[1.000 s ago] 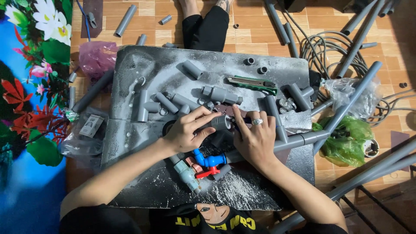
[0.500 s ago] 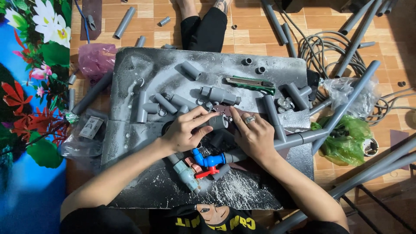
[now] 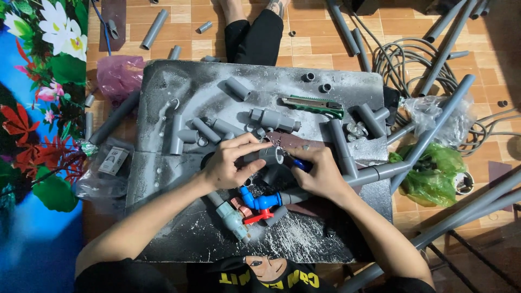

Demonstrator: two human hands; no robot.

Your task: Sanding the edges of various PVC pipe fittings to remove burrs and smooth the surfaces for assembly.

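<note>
One head-worn camera looks steeply down (close range) onto the board point(image 3: 179, 92).

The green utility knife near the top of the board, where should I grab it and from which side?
Grip the utility knife around the middle of its long green handle, fingers coming down from above across its narrow width. It lies flat and lengthwise on the board, with bare surface along both long sides, so nothing crowds the pinch.

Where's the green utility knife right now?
In the head view the green utility knife lies flat on the far half of the grey board, right of centre, beyond both hands, between a grey threaded coupling and grey pipe pieces.
</note>
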